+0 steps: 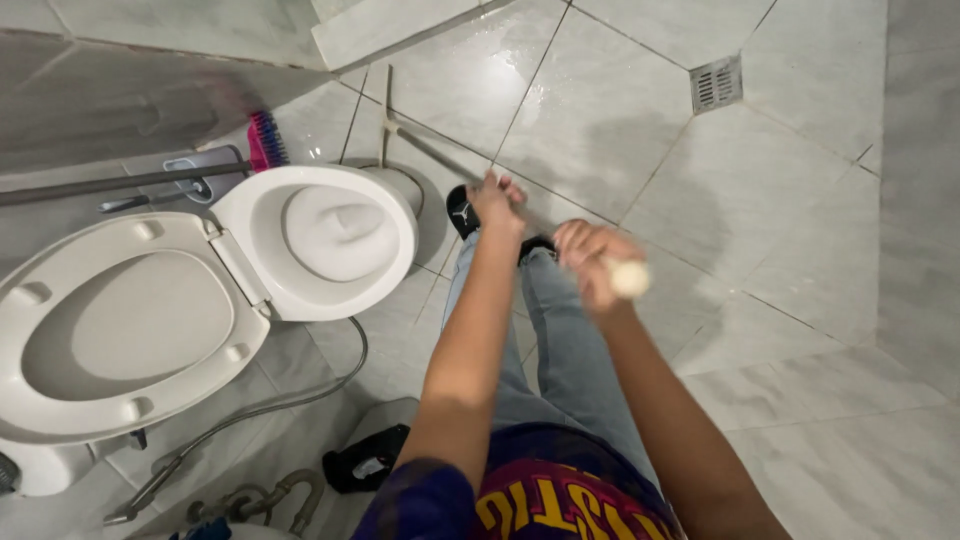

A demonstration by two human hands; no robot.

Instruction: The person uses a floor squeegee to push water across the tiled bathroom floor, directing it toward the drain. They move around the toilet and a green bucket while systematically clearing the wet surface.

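Both your hands are on 1 long grey handle (440, 158) that runs diagonally from your body out across the wet tiled floor (620, 110).

Your left hand (497, 205) is the forward one. Fingers are wrapped and pressed together around the shaft, roughly at its mid-length, above your black sandal (462, 212).

Your right hand (590, 262) is nearer your body, closed as a fist around the upper end. The pale rounded tip of the handle (630, 279) pokes out just past it. It's motion-blurred, so single finger positions can't be told beyond a closed grip.

The handle's far end meets a thin crossbar head (386, 118) that lies on the floor tiles, near the base of the wall and just past the toilet bowl (330, 240). Can't tell from this view what kind of head it is.

Around you:
- Toilet sits to your left, seat and lid (115, 325) flipped up and open, bowl white.
- A pink and blue brush (265, 140) sits behind the bowl next to a grey holder (200, 172).
- A metal hose (300, 395) curves along the floor beside the bowl's base.
- A square floor drain (716, 83) is far off to the upper right, well apart from the handle.
- A small dark item (368, 460) lies on the floor by your left leg, kind unclear.

You're in jeans, standing, legs between both arms.
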